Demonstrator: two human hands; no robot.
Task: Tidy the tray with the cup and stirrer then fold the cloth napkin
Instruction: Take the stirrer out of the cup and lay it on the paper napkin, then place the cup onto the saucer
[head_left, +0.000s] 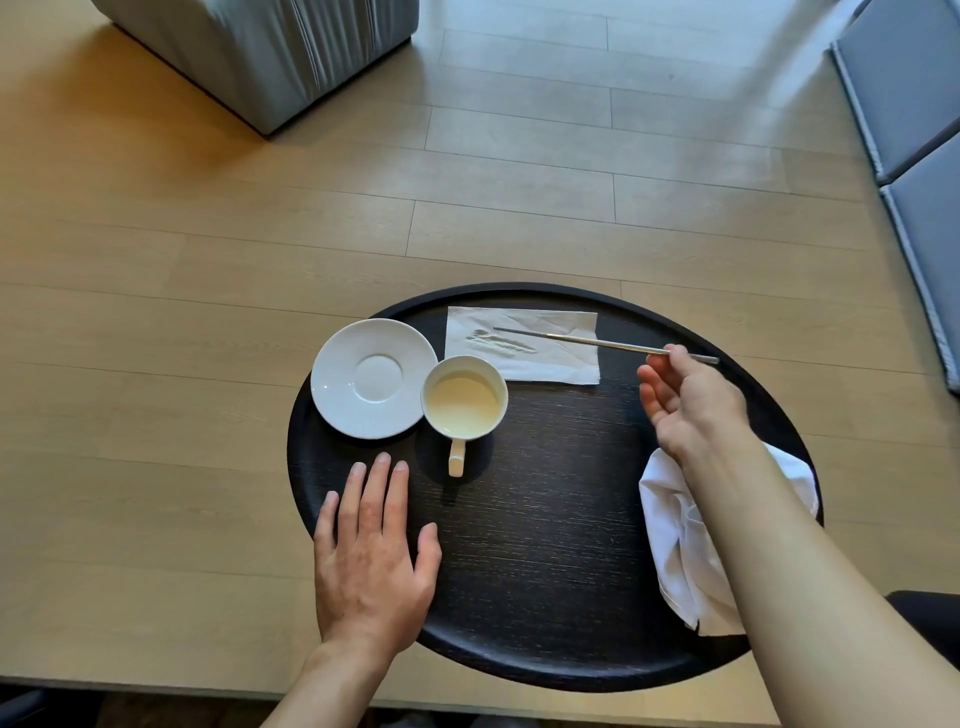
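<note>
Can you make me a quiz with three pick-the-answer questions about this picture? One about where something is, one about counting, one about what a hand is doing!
1. Where does the white ceramic cup stand?
A. on the saucer
B. on the round black wooden tray, beside the round white saucer
C. on the paper napkin

2. How many saucers are on the tray?
A. one
B. two
C. three

3. What is the right hand doing?
A. lying flat
B. holding the thin metal stirrer
C. gripping the cup

Answers: 1 B, the cup's base is on bare tray next to the saucer. 2 A, only one shows. 3 B, its fingertips pinch the stirrer's end above the white paper napkin.
</note>
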